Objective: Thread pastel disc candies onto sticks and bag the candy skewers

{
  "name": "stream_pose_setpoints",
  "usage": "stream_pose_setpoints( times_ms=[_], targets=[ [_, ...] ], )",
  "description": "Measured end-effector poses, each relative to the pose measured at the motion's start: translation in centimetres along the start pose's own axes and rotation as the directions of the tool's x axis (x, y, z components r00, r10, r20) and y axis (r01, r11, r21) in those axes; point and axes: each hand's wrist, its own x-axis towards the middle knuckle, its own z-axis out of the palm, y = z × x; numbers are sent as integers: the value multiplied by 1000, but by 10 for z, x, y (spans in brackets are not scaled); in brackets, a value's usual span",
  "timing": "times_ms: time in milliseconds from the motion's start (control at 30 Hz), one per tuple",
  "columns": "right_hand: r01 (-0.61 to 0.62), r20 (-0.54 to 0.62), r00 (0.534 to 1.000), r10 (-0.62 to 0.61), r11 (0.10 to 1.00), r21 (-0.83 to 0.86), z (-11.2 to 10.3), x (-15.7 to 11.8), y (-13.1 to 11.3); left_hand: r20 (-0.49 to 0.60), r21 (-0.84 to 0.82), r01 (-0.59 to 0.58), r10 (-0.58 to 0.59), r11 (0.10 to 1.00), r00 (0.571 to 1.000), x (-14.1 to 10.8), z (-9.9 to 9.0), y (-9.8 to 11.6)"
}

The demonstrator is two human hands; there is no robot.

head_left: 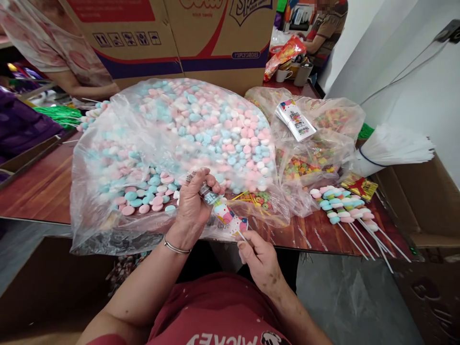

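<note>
My left hand [197, 196] is closed around the upper part of a candy skewer in a printed clear wrapper [226, 214]. Dark and pale blue parts show by its fingers, and white with coloured dots lower down. At the lower end, my right hand [259, 258] pinches the thin white stick between thumb and fingers. Behind both hands lies a big clear bag of pink, blue and white candies [201, 124], its mouth towards me. Small ring candies [260, 199] and yellow sticks lie close to the wrapper.
Finished candy skewers [345, 206] lie at the right by a yellow packet [359, 186]. A stack of printed cards [296, 120] rests on bags of ring candies [309, 160]. White sleeves [395, 146] stand near an open carton [424, 201]. A large box [179, 45] blocks the back. Two people are beyond.
</note>
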Motion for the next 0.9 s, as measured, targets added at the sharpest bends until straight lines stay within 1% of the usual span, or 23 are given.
stream_pose_setpoints(
  times_ms=[33,100,167,200,300,400,433,500,533,567,633,667,733,767,833,900],
  targets=[
    [53,-52,997,-59,992,-114,0,-1,1,2,-8,4,-4,1000,1000,-1,0,-1],
    [148,-128,972,-196,938,-313,-1,0,2,28,-17,39,-38,999,999,-4,-1,-5],
    [214,-153,938,-310,869,-446,0,4,3,66,-23,75,-73,997,995,-10,-2,-11],
    [233,-152,927,-342,844,-483,0,6,4,79,-28,79,-77,996,994,-12,-2,-14],
    [259,-138,913,-385,805,-534,2,13,4,89,-46,69,-65,997,994,-17,-3,-18],
    [283,-119,907,-404,795,-536,2,18,2,62,-57,87,-84,995,995,-15,-4,-18],
    [289,-135,900,-413,801,-524,2,20,0,55,-59,88,-85,994,995,-14,-5,-18],
    [293,-195,880,-433,818,-495,0,25,-6,48,-43,36,-34,998,998,-12,-5,-20],
    [295,-215,873,-438,825,-481,-2,27,-10,51,-24,-9,10,1000,999,-13,-6,-21],
    [296,-209,878,-431,831,-471,-3,30,-14,58,-1,-57,56,998,997,-15,-6,-23],
    [289,-125,917,-379,846,-448,-2,35,-21,79,50,-108,104,993,991,-21,-5,-28],
    [275,-71,939,-335,860,-430,0,37,-24,90,68,-111,104,992,990,-25,-5,-31],
    [235,5,968,-252,897,-374,6,40,-25,102,80,-97,89,992,991,-33,-5,-36],
    [217,30,975,-220,914,-342,10,41,-24,99,76,-97,89,992,991,-37,-5,-38],
    [209,74,978,-196,928,-309,17,40,-18,82,70,-124,118,990,990,-41,-8,-38],
    [236,117,971,-207,900,-365,21,37,-11,80,107,-156,147,982,986,-41,-12,-33]
  ],
)
